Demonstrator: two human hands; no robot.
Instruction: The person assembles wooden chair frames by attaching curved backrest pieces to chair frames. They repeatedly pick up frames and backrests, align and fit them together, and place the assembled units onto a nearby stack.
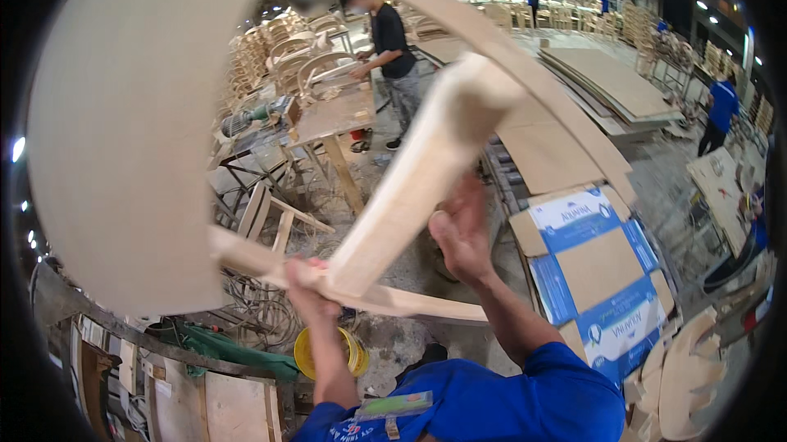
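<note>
A pale, unpainted wooden chair frame is raised close in front of me. Its broad flat panel (123, 131) fills the left of the view, while a thick bar (410, 172), blurred at its upper end, slants across the middle. My left hand (311, 290) is wrapped round a thin rail (426, 304) where it meets the foot of this bar. Just right of the bar is my right hand (463, 237), thumb apart, its blurred fingertips partly behind the wood; no grip shows there. A long curved piece (525, 65) arches over the upper right.
A yellow bucket (357, 356) stands on the floor below my left hand, near tangled cables. Flattened blue-and-white cardboard (607, 270) lies at right. Beyond, a person in black (393, 40) works at a wooden table (336, 118). Stacked boards (611, 86) are at the far right.
</note>
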